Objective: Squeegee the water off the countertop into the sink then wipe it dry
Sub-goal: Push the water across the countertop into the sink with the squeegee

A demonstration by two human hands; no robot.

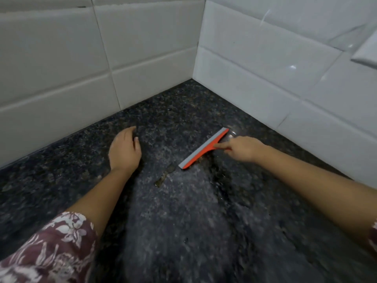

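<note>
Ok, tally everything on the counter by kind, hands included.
squeegee: 1
hands: 2, left hand and right hand
Total: 3

light dim, even | glare: bright sheen on wet table (233, 133) beside right wall tiles (265, 68) | blur: lower table smeared | distortion: tile lines bend at edges

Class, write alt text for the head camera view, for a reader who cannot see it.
A person's right-hand grip holds an orange squeegee with a grey blade on a wet, dark speckled countertop in a white-tiled corner. The left-hand grip lies open, palm down, to its left.
</note>
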